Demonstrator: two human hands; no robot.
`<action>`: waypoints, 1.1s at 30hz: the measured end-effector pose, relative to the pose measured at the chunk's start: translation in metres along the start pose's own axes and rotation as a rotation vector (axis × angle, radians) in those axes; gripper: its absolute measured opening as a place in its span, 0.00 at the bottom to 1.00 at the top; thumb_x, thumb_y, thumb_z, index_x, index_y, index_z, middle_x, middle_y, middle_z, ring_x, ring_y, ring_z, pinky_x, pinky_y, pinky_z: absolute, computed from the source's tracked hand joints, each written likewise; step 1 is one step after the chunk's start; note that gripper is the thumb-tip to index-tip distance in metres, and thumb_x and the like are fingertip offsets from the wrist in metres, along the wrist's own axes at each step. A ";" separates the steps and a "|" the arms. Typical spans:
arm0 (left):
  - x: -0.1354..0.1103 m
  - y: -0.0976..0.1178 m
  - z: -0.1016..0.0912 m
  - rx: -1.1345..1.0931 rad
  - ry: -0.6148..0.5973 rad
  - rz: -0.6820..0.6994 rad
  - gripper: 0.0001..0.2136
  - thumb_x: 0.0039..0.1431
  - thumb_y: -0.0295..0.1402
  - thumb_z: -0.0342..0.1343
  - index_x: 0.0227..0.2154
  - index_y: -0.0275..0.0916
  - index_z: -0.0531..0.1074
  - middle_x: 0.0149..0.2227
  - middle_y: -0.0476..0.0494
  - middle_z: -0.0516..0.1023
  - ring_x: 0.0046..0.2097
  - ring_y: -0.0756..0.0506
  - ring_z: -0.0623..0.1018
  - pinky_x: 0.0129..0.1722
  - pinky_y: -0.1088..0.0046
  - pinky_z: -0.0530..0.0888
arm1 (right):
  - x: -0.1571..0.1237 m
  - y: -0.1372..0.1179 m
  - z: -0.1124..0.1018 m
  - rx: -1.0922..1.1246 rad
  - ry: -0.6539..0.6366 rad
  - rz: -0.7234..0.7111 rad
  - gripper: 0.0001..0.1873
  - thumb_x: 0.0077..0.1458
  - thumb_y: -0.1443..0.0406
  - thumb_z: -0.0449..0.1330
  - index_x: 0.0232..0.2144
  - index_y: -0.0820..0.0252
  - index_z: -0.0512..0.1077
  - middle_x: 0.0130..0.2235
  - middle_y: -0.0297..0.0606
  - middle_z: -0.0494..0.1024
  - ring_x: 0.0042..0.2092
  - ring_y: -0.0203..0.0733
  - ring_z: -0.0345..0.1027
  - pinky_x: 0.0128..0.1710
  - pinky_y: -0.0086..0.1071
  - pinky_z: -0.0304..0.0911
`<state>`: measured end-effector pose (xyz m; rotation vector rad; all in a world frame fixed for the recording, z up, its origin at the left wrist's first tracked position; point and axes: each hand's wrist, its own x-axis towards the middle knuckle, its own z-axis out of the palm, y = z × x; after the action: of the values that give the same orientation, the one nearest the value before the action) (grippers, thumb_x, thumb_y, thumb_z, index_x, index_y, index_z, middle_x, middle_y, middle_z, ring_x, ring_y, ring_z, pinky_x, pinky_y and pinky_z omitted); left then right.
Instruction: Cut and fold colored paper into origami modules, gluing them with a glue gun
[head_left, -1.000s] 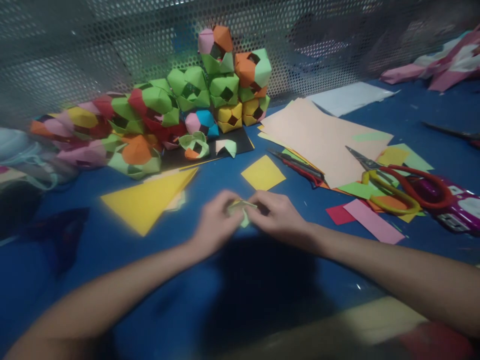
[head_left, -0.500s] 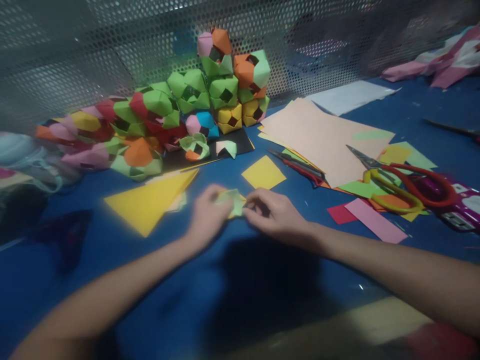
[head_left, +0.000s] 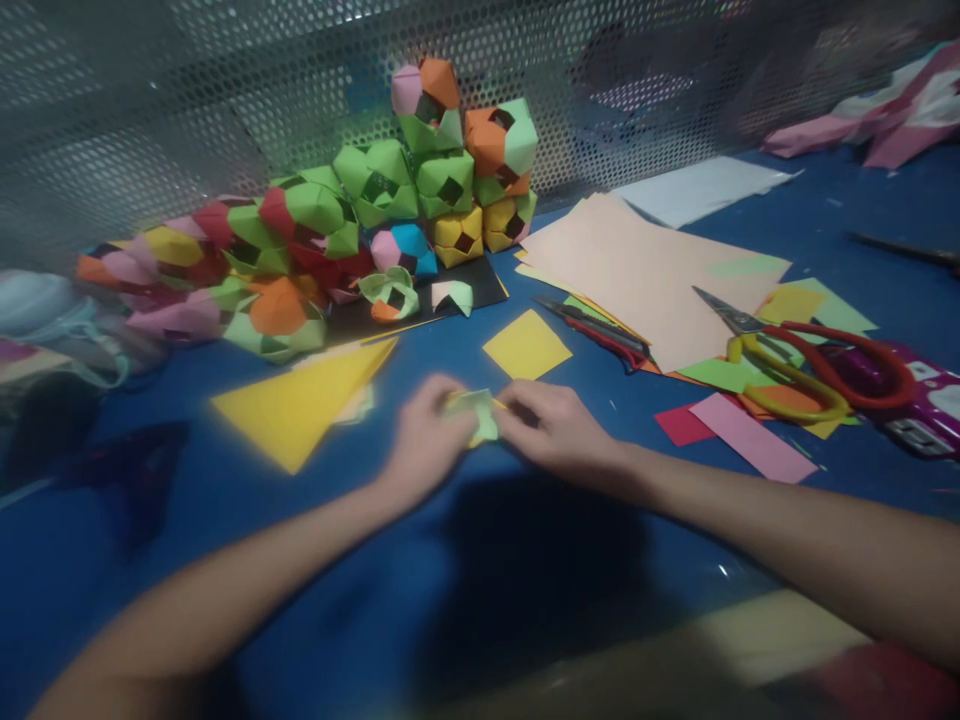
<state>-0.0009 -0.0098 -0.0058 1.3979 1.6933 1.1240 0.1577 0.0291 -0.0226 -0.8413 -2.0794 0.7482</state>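
My left hand [head_left: 424,436] and my right hand [head_left: 559,430] meet at the middle of the blue table [head_left: 225,520]. Both pinch a small folded piece of light green and yellow paper [head_left: 475,410], held just above the tabletop. The fingers of both hands are closed on it and partly blurred. A small yellow paper square [head_left: 526,345] lies just beyond the hands. A large yellow paper triangle [head_left: 300,400] lies to the left of my left hand.
A pile of folded paper cubes [head_left: 360,210] in several colours stands against the perforated metal wall [head_left: 187,90]. Peach paper sheets [head_left: 645,270], coloured scraps, yellow and red scissors [head_left: 795,365] and a pink stapler [head_left: 915,410] lie to the right. A dark cutter [head_left: 592,325] sits by the sheets.
The folded paper has turned between the fingers, shifting left and then back to the middle. Both hands stay in nearly the same place.
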 end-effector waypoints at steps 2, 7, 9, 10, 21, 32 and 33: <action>-0.001 -0.001 0.002 -0.050 -0.004 -0.027 0.04 0.45 0.28 0.53 0.27 0.39 0.66 0.27 0.52 0.68 0.30 0.51 0.67 0.32 0.74 0.65 | 0.000 0.000 0.000 0.009 -0.003 0.022 0.10 0.56 0.63 0.52 0.24 0.60 0.67 0.23 0.32 0.69 0.24 0.31 0.59 0.26 0.25 0.54; -0.006 0.001 0.005 -0.158 -0.066 -0.087 0.05 0.48 0.30 0.55 0.30 0.39 0.67 0.27 0.51 0.70 0.29 0.50 0.70 0.31 0.74 0.67 | 0.002 0.000 0.000 -0.022 0.018 0.018 0.11 0.54 0.64 0.51 0.21 0.59 0.64 0.21 0.31 0.67 0.23 0.31 0.57 0.24 0.25 0.51; -0.006 0.003 0.004 -0.183 -0.099 -0.090 0.05 0.51 0.32 0.55 0.31 0.39 0.69 0.28 0.50 0.72 0.29 0.49 0.71 0.32 0.73 0.68 | 0.002 0.000 0.000 -0.012 0.030 0.019 0.11 0.53 0.65 0.52 0.20 0.59 0.63 0.20 0.31 0.66 0.22 0.30 0.56 0.24 0.25 0.51; -0.006 0.003 0.004 -0.183 -0.114 -0.086 0.05 0.52 0.33 0.55 0.32 0.38 0.70 0.28 0.50 0.72 0.30 0.49 0.71 0.32 0.73 0.68 | 0.003 -0.001 -0.001 -0.002 0.035 0.027 0.11 0.53 0.65 0.52 0.20 0.59 0.63 0.20 0.30 0.66 0.22 0.30 0.56 0.23 0.25 0.51; 0.002 -0.007 0.003 -0.253 -0.066 -0.118 0.07 0.49 0.34 0.58 0.31 0.37 0.74 0.28 0.48 0.76 0.30 0.49 0.73 0.31 0.74 0.69 | 0.003 -0.001 -0.002 0.030 0.022 0.163 0.10 0.50 0.64 0.54 0.19 0.59 0.64 0.19 0.30 0.68 0.22 0.30 0.58 0.23 0.24 0.51; 0.000 -0.004 0.004 -0.235 -0.011 -0.101 0.10 0.50 0.37 0.60 0.33 0.38 0.74 0.30 0.47 0.76 0.31 0.49 0.73 0.30 0.75 0.68 | 0.005 -0.002 -0.002 0.051 0.001 0.308 0.15 0.51 0.58 0.55 0.18 0.59 0.64 0.19 0.30 0.67 0.22 0.31 0.57 0.23 0.26 0.50; -0.001 -0.004 0.004 -0.225 -0.010 -0.095 0.09 0.50 0.37 0.60 0.33 0.38 0.74 0.30 0.47 0.76 0.31 0.49 0.72 0.30 0.75 0.68 | 0.004 -0.002 -0.002 0.050 -0.008 0.310 0.15 0.51 0.57 0.55 0.18 0.59 0.64 0.19 0.30 0.66 0.22 0.31 0.56 0.23 0.26 0.49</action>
<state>0.0012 -0.0098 -0.0107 1.1694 1.5562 1.2102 0.1568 0.0319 -0.0185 -1.1487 -1.9508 0.9640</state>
